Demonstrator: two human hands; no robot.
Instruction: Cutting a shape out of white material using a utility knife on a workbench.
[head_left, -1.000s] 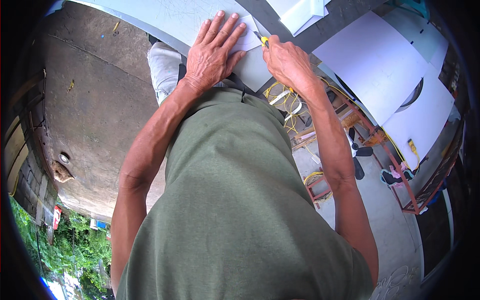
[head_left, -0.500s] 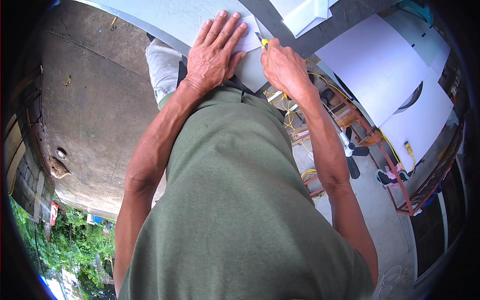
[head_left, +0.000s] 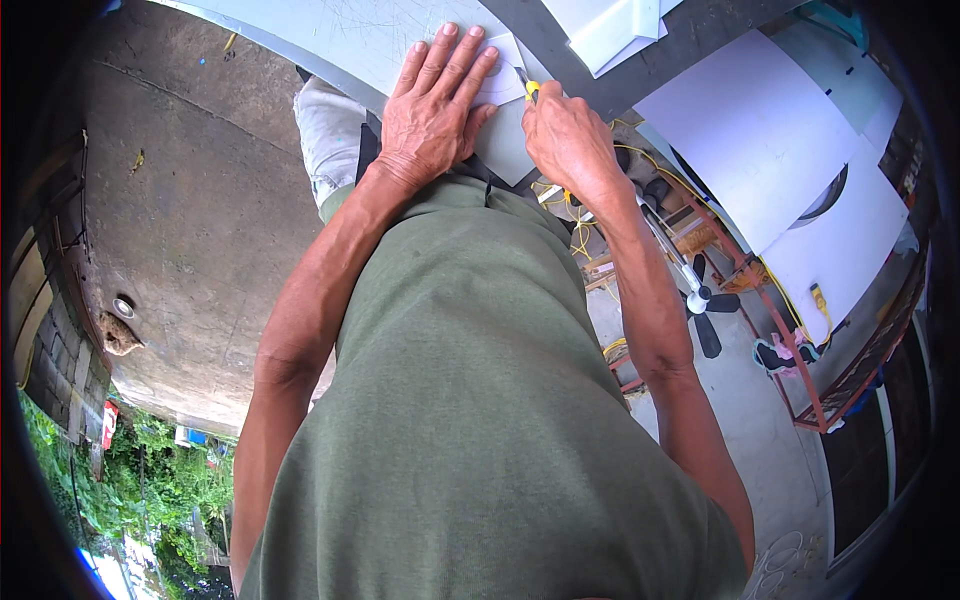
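My left hand [head_left: 433,115] lies flat, fingers spread, over a small white piece [head_left: 503,60] marked with curved lines, on a scratched pale grey board [head_left: 350,30]. My right hand [head_left: 563,140] is closed on a yellow and black utility knife [head_left: 532,88], whose blade points up-left at the right edge of the white piece. Just above, folded white sheets [head_left: 600,25] rest on a darker grey surface [head_left: 585,85].
Large white sheets [head_left: 745,140] lie at right on a rusty red metal frame [head_left: 790,385], with yellow cables [head_left: 585,250] and a black-bladed fan [head_left: 710,325] nearby. Concrete floor [head_left: 190,220] spreads at left; a teal plastic item [head_left: 840,25] sits top right.
The blade end and my right hand have shifted slightly down and right along the white piece. My left hand stays pressed in place, and the view has shifted slightly.
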